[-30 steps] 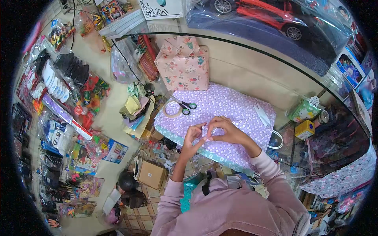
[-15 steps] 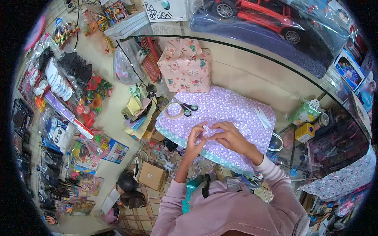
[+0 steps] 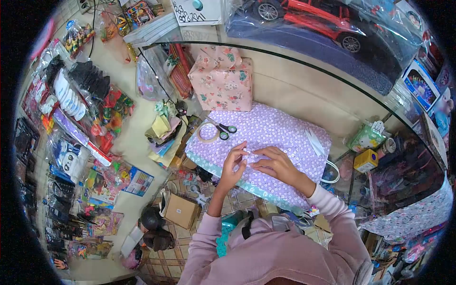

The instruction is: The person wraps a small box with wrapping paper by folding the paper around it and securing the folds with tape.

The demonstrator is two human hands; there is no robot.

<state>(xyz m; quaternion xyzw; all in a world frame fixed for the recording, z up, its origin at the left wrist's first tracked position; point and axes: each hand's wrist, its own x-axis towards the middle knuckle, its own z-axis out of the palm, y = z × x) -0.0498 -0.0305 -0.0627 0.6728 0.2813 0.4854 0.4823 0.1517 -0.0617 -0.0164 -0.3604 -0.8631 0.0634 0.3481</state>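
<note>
My left hand and my right hand face each other above a purple floral-patterned sheet with a pale green edge. Their bent fingertips almost meet, and a small pale or clear bit seems to be between them, too small to name. Behind my hands, a roll of tape lies on the sheet, touching or beside black-and-green scissors. Thin white strips rest on its right part. A white loop handle sticks out at the right edge.
A pink floral-wrapped box stands behind the sheet. Along the back runs a dark glass edge, with a boxed red toy car beyond. Packaged goods cover the left side. A cardboard box sits on the tiled floor, and a yellow box at right.
My left fingers have opened out slightly from the earlier pinch, and the gap between my fingertips is a little wider. The whole view has shifted slightly; the scissors and tape roll lie as before.
</note>
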